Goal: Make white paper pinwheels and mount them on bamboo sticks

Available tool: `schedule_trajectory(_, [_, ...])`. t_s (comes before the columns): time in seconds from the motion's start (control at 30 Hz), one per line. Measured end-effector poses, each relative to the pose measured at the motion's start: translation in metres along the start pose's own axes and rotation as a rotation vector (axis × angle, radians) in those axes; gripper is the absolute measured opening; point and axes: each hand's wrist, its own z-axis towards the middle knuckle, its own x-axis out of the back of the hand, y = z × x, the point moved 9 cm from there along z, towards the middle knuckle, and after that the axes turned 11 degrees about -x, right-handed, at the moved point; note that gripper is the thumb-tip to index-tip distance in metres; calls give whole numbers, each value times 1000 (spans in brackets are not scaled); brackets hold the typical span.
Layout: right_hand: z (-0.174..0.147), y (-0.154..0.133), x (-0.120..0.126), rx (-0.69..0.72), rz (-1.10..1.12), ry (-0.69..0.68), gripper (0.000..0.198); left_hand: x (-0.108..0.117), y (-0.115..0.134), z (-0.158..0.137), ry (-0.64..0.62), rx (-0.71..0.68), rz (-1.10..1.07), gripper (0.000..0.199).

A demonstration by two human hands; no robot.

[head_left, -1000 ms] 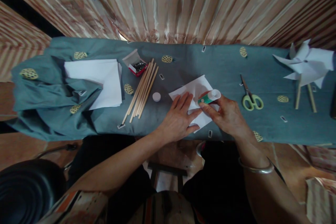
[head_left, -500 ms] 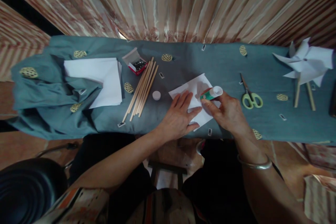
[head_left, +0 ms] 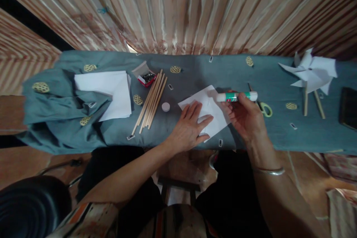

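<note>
My left hand (head_left: pixel 189 128) lies with spread fingers on a white sheet of paper (head_left: pixel 216 119), pressing it to the cloth. Faint lines show near the middle of the sheet. In my right hand (head_left: pixel 247 117) is a green and white glue stick (head_left: pixel 232 97), held sideways above the sheet's right edge with its uncapped end to the left. A round white cap (head_left: pixel 166 106) sits on the cloth left of the sheet. Green-handled scissors (head_left: pixel 266 109) lie behind my right hand, which partly hides them.
Thin wooden sticks (head_left: pixel 150 102) lie left of the cap, beside an open box of pins (head_left: pixel 147 77). A stack of white paper (head_left: pixel 119 96) is partly under folded cloth. Paper pinwheels (head_left: pixel 314 68) and a dark object (head_left: pixel 348 108) lie at the right. A curtain (head_left: pixel 181 11) hangs behind.
My right hand has lifted the glue stick off the paper, moved right and turned it from tilted to nearly level. My left hand stays on the sheet. The view has shifted slightly.
</note>
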Motion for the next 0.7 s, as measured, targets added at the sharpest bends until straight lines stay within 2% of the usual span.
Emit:
schedule_trajectory(0.1, [-1, 7, -9, -70, 58, -61, 31, 2, 0, -1, 18, -8, -2, 69])
schedule_trajectory(0.23, [0, 8, -24, -82, 54, -143, 37, 4, 1, 0, 51, -38, 9, 68])
schedule_trajectory(0.37, [3, 12, -32, -140, 180, -142, 26, 12, 6, 1, 89, -69, -1, 60])
schedule_trajectory(0.47, [6, 14, -41, -194, 277, -158, 19, 31, 5, -2, 145, -95, -6, 47])
schedule_trajectory(0.57, [6, 13, -53, -188, 288, -197, 14, 62, -15, -16, 246, -23, 22, 41])
schedule_trajectory(0.7, [7, 18, -67, -211, 361, -188, 21, 88, -62, -46, 282, 218, 126, 49])
